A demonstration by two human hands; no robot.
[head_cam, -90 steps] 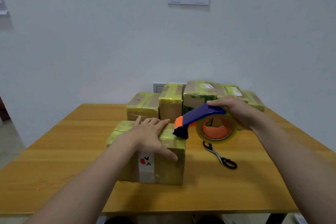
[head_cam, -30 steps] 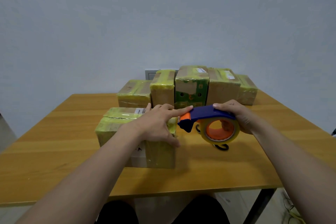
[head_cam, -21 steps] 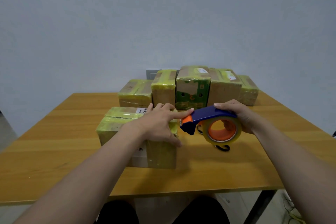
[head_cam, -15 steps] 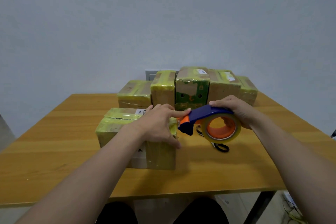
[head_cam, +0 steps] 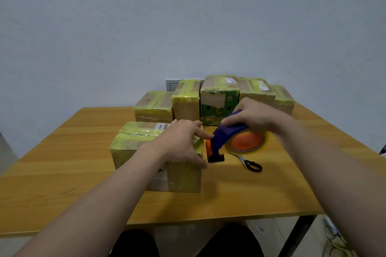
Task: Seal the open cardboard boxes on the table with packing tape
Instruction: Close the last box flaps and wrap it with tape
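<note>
A cardboard box [head_cam: 133, 146] wrapped in yellowish tape lies near the middle of the wooden table [head_cam: 62, 173]. My left hand [head_cam: 181, 142] presses flat on the box's top right corner, fingers spread over the edge. My right hand [head_cam: 252, 117] grips the blue handle of a tape dispenser [head_cam: 227, 135] with an orange core and a yellow tape roll. The dispenser is tilted, its orange and blue cutter end pointing down beside the box's right side.
Several taped boxes [head_cam: 219, 98] stand in a row along the table's far edge by the wall. Black-handled scissors [head_cam: 247, 161] lie on the table right of the box, below the tape roll. A black table leg [head_cam: 296, 233] shows at lower right.
My right hand has swung the dispenser so its cutter end now points down along the box's right side. My left hand stays pressed on the box's top right corner.
</note>
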